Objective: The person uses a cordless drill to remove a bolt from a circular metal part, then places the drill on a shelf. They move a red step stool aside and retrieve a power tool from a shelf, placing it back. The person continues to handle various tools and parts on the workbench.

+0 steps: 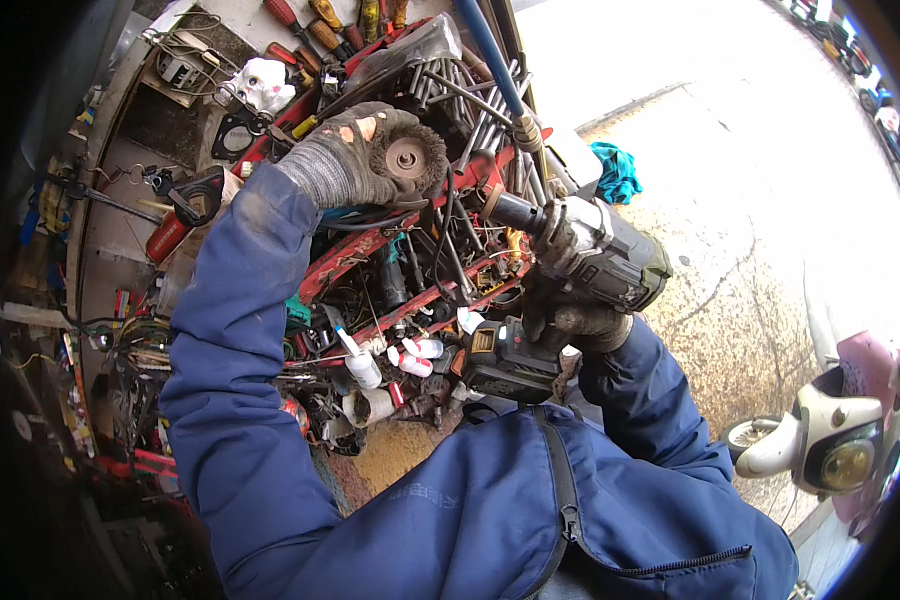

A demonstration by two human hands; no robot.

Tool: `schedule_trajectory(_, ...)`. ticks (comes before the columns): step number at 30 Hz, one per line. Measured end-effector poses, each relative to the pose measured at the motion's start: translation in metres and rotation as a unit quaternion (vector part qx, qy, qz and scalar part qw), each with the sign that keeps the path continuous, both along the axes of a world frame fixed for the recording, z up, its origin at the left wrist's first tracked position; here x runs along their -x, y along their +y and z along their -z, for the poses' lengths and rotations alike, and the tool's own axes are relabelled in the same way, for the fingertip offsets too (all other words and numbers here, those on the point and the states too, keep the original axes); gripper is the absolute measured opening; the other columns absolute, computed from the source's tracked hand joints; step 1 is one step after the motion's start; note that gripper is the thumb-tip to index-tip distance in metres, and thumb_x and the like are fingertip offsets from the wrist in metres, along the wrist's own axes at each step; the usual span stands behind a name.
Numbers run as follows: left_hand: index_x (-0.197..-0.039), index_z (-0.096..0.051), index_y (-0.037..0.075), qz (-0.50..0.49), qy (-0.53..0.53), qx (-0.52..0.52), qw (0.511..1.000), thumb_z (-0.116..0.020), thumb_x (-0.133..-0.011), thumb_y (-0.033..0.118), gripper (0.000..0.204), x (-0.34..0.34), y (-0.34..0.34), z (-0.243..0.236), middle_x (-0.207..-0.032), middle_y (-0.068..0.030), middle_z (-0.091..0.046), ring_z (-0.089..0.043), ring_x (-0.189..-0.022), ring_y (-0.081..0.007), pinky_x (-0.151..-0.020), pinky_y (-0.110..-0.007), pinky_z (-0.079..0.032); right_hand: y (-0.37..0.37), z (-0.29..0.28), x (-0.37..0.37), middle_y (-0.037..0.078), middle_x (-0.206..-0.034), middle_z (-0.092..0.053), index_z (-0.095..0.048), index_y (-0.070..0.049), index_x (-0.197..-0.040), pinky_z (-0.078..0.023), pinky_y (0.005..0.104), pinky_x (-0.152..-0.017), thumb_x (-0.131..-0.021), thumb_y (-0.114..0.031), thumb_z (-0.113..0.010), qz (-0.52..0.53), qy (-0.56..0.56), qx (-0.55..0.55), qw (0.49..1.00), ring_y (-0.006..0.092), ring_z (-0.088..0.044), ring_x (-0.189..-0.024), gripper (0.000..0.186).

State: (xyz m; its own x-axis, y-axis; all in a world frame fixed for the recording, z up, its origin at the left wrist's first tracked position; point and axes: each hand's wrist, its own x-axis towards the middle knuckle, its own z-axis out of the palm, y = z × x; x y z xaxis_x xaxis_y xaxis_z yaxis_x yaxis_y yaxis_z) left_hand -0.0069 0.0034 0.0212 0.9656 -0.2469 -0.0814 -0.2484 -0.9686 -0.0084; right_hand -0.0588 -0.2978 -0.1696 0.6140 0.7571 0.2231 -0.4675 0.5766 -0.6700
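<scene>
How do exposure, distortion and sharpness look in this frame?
Head view: the pale, rough ground is nearly blown out at upper right; the fisheye rim darkens to black at the corners; the round, dark-bristled brush in the grey-gloved left hand and black-and-grey power tool in the gloved right hand look fairly sharp.

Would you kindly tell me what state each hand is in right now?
Left hand: closed, holding a round wire brush.
Right hand: closed around the grip of a cordless impact wrench.
</scene>
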Motion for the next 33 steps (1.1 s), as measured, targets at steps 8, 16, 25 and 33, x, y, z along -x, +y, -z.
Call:
schedule_trajectory(8,-0.126,-0.053,0.009,-0.099,0.014,0.092,0.991,-0.084,-0.064,0.033,0.073,0.002,0.000,0.009,-0.121,-0.0116,-0.060,-0.060,-0.111,-0.0250,-0.100,-0.035,-0.048,-0.010,0.012,-0.032,0.007,-0.104,-0.064,-0.055,-0.004,-0.124,-0.056,0.0333,-0.077,-0.072,-0.015,-0.081,-0.062,0.062,0.005,0.996,0.0180,-0.063,-0.090,0.060)
schedule_trajectory(16,-0.124,-0.053,0.009,-0.109,0.012,0.139,0.984,-0.083,-0.064,0.030,0.071,0.011,0.004,0.017,-0.120,-0.0109,-0.059,-0.058,-0.112,-0.0238,-0.100,-0.036,-0.047,-0.015,0.016,-0.052,0.005,-0.107,-0.063,-0.056,-0.005,-0.124,-0.055,0.0345,-0.080,-0.069,-0.016,-0.084,-0.082,0.012,0.041,0.996,0.0183,-0.061,-0.095,0.063)
schedule_trajectory(25,-0.129,-0.049,0.008,-0.156,-0.007,-0.107,0.982,-0.080,-0.066,0.042,0.078,0.017,0.005,0.028,-0.126,-0.0112,-0.053,-0.053,-0.115,-0.0260,-0.106,-0.037,-0.042,-0.009,0.014,-0.053,0.005,-0.110,-0.062,-0.054,-0.005,-0.128,-0.054,0.0354,-0.082,-0.074,-0.018,-0.082,-0.104,-0.006,0.088,0.991,0.0186,-0.059,-0.098,0.062)
schedule_trajectory(33,-0.121,-0.055,0.012,-0.074,-0.071,0.033,0.994,-0.084,-0.060,0.033,0.071,0.027,-0.005,0.025,-0.121,-0.0108,-0.057,-0.056,-0.111,-0.0273,-0.103,-0.039,-0.045,0.026,0.018,-0.050,0.006,-0.107,-0.061,-0.053,-0.005,-0.129,-0.054,0.0351,-0.077,-0.078,-0.019,-0.077,-0.063,-0.056,0.142,0.986,0.0185,-0.059,-0.092,0.058)
